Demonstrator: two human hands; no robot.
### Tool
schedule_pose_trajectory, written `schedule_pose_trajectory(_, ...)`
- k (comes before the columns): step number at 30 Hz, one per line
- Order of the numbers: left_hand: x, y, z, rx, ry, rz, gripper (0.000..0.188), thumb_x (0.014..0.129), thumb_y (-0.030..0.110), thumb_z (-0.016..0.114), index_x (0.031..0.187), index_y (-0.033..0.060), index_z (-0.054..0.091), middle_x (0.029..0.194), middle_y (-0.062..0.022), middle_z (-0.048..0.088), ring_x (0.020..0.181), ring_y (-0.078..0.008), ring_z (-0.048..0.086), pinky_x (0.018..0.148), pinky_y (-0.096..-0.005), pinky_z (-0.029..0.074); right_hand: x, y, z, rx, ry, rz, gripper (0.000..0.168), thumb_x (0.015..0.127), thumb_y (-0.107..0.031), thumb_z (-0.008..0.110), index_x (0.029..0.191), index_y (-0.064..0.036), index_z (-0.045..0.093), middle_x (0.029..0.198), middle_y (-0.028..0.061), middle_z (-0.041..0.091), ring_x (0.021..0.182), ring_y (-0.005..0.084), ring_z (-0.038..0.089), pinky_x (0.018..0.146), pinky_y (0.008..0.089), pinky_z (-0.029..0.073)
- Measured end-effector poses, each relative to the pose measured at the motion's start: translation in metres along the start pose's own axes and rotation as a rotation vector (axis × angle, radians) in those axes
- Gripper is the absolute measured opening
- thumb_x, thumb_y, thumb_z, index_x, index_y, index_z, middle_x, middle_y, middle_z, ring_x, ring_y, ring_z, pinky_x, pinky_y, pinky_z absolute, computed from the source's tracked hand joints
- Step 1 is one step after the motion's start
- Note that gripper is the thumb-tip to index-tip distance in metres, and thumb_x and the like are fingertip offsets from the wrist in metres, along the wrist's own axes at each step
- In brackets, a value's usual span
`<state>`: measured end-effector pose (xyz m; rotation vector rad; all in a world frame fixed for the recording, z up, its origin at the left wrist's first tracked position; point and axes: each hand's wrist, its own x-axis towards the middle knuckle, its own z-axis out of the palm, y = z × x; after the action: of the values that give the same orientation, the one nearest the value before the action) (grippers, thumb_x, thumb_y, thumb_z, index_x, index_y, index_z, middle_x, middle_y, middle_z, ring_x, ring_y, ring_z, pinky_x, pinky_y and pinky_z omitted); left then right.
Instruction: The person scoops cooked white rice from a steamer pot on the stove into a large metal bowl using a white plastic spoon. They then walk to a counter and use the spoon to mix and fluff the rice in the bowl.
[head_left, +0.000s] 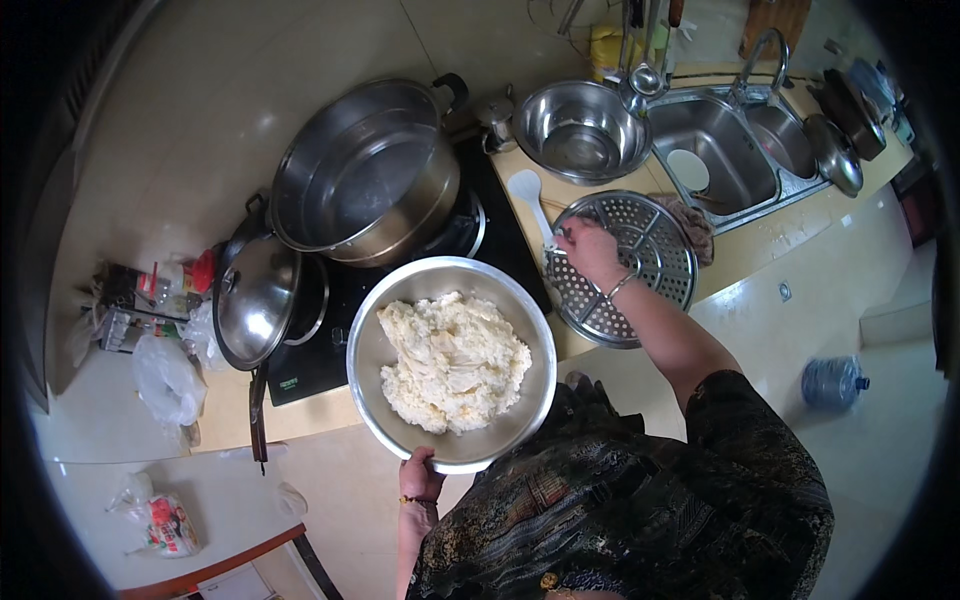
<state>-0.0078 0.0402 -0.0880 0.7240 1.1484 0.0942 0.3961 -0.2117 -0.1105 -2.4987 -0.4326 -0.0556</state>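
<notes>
My left hand (421, 475) grips the near rim of a wide stainless steel bowl (452, 450), thumb over the edge. Inside lies a large mound of cooked white rice (454, 364). My right hand (591, 251) is over the left side of a round perforated metal steamer rack (660, 285), its fingers curled. Close to those fingertips is the handle end of a white rice paddle (528, 191), whose blade points away from me over the counter. Whether the fingers touch the handle or the rack is hidden.
A large steamer pot (367, 172) stands on the black gas stove (480, 259), beside a lidded wok (259, 304). Behind the rack sit an empty metal basin (585, 142) and a double sink (720, 157). A brown cloth (690, 225) touches the rack. Plastic bags (169, 382) lie left.
</notes>
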Motion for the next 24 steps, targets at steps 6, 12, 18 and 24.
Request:
schedule_pose_trajectory(6,0.004,-0.001,-0.006,0.020,0.035,-0.018,0.034,0.077,0.001,0.051,0.111,-0.0026,0.047,0.100,-0.0148,0.058,0.090,-0.0311,0.060,0.081,-0.0495,0.052,0.023,-0.026,0.013,-0.079,-0.199,0.167,0.039,0.077,-0.035,0.064,0.096,-0.001,0.060,0.093,0.0179,0.064,0.089,0.0336,0.063,0.076,0.0429,0.050)
schedule_pose_trajectory(12,0.002,-0.005,-0.005,0.025,0.043,0.003,0.029,0.077,0.002,0.052,0.106,-0.0024,0.048,0.096,-0.0146,0.059,0.086,-0.0303,0.061,0.078,-0.0490,0.053,0.032,0.023,0.007,-0.138,0.345,-0.087,0.019,0.078,-0.019,0.063,0.094,-0.008,0.062,0.093,0.0124,0.060,0.093,0.0306,0.058,0.081,0.0399,0.048)
schedule_pose_trajectory(18,0.001,-0.003,0.000,0.024,0.039,-0.011,0.030,0.077,0.001,0.052,0.107,-0.0022,0.048,0.097,-0.0149,0.059,0.086,-0.0305,0.061,0.076,-0.0495,0.053,0.017,0.026,0.032,-0.045,0.089,-0.203,0.014,0.077,-0.012,0.060,0.090,-0.006,0.061,0.091,0.0116,0.059,0.093,0.0306,0.056,0.081,0.0375,0.047)
schedule_pose_trajectory(24,0.003,-0.006,-0.007,0.032,0.056,-0.019,0.032,0.078,0.002,0.052,0.109,-0.0022,0.046,0.099,-0.0158,0.058,0.087,-0.0315,0.061,0.076,-0.0507,0.054,0.027,0.010,0.046,-0.262,-0.023,-0.197,0.012,0.073,-0.007,0.057,0.084,-0.005,0.061,0.092,0.0130,0.061,0.089,0.0303,0.059,0.078,0.0391,0.049)
